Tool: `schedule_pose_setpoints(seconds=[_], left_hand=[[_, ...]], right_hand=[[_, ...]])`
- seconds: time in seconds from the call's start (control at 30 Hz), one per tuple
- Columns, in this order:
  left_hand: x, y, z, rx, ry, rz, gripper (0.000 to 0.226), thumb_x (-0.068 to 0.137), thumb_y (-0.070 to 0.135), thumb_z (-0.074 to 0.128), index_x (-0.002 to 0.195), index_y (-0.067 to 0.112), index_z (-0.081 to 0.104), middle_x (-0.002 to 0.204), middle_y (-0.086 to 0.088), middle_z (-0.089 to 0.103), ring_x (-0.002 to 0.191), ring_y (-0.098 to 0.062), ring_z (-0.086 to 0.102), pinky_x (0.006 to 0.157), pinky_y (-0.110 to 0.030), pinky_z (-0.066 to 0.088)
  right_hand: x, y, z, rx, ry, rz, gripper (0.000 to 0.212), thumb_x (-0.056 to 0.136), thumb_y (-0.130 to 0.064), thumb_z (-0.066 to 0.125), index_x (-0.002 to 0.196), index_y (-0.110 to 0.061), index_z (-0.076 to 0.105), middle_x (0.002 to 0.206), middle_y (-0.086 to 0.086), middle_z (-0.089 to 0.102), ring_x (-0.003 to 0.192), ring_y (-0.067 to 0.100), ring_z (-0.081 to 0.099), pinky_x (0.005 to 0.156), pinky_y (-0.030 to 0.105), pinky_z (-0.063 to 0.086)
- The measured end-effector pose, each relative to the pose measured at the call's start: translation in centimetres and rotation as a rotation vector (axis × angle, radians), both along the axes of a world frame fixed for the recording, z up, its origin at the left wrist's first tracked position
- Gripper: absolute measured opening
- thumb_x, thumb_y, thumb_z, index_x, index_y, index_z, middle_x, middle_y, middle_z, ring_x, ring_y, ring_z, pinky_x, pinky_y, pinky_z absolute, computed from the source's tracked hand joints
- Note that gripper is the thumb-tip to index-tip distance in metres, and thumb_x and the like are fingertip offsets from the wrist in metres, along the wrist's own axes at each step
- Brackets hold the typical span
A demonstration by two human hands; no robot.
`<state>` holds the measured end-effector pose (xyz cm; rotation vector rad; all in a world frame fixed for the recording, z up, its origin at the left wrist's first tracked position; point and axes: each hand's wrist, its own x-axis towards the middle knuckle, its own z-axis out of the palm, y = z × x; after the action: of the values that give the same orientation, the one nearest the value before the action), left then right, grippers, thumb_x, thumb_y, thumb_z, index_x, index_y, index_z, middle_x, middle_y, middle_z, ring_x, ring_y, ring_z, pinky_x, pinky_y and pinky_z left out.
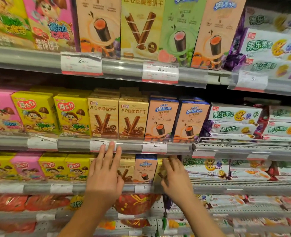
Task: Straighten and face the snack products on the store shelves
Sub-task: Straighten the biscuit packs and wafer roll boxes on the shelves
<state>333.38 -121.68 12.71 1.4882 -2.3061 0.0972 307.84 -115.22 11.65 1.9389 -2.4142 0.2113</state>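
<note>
On the third shelf down, a tan wafer-roll box and a peach box with a blue top stand side by side. My left hand lies flat with straight fingers over the boxes to their left, fingertips up on the shelf rail above. My right hand reaches in beside the peach box, its fingers curled around a yellowish box that is mostly hidden behind them.
The shelf above carries yellow mushroom-biscuit boxes, tan boxes and peach boxes in neat rows. White flat biscuit packs fill the right bays. Red bags hang on pegboard below. Price tags line the rails.
</note>
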Motion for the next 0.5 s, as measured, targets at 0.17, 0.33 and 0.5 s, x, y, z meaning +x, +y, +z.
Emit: schedule_pose_setpoints(seconds=[0.17,0.33,0.5], left_hand=[[-0.4,0.5,0.7,0.03,0.032,0.009,0.092,0.092,0.039,0.05,0.16,0.033,-0.012,0.167,0.008,-0.023,0.154,-0.018,-0.02,0.124,-0.046,0.015],[-0.2,0.4,0.7,0.053,-0.015,0.021,0.093,0.091,0.041,0.049,0.159,0.034,-0.014,0.166,0.007,-0.024,0.153,-0.018,-0.022,0.125,-0.045,0.019],[-0.6,0.6,1.0,0.068,0.023,0.023,0.088,0.091,0.042,0.045,0.16,0.032,-0.009,0.167,0.007,-0.022,0.153,-0.017,-0.022,0.125,-0.048,0.021]], right_hand=[[-0.3,-0.4,-0.6,-0.126,0.034,-0.017,0.062,0.068,-0.035,0.082,0.124,-0.015,0.062,0.134,0.014,0.058,0.13,0.038,0.051,0.109,0.051,0.046],[-0.6,-0.1,-1.5,-0.181,-0.014,0.024,0.056,0.073,-0.034,0.084,0.12,-0.016,0.059,0.124,0.006,0.064,0.125,0.033,0.056,0.098,0.05,0.052],[-1.2,0.0,-1.1,-0.167,0.018,0.035,0.064,0.059,-0.011,0.085,0.118,-0.017,0.061,0.117,0.006,0.065,0.112,0.03,0.059,0.091,0.043,0.054]])
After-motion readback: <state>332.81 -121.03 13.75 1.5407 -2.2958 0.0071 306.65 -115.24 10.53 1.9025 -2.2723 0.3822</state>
